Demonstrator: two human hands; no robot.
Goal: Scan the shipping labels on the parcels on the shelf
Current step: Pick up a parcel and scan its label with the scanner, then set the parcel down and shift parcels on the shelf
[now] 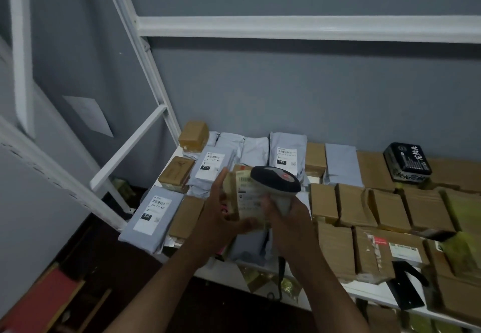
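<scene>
- We have the left hand (218, 215) wrapped round a small parcel (243, 197), lifted just above the shelf (369, 293) with its label (248, 194) facing up towards us; the right hand (286, 218) grips the handle of the scanner (276, 179), whose head sits right over the label's top edge.
- To do this step well, we judge the scanner wants drawing back a little so its window faces the barcode rather than crowding it; we should tilt the parcel to flatten the label and hold both steady until the read registers.
- We would then set this parcel apart from the unscanned ones, so none gets read twice.
- The other parcels lie on the shelf: grey bags (153, 212) with white labels at the left, brown boxes (348, 205) packed close at the right, a black box (407, 162) at the back.
- The held label is blurred, so we cannot read its print or find its barcode for certain; the scanner's window is hidden beneath its head, and we see no beam.
- Many brown boxes show no label on the faces towards us; the shelf runs off the right edge; the lower level is dim.
</scene>
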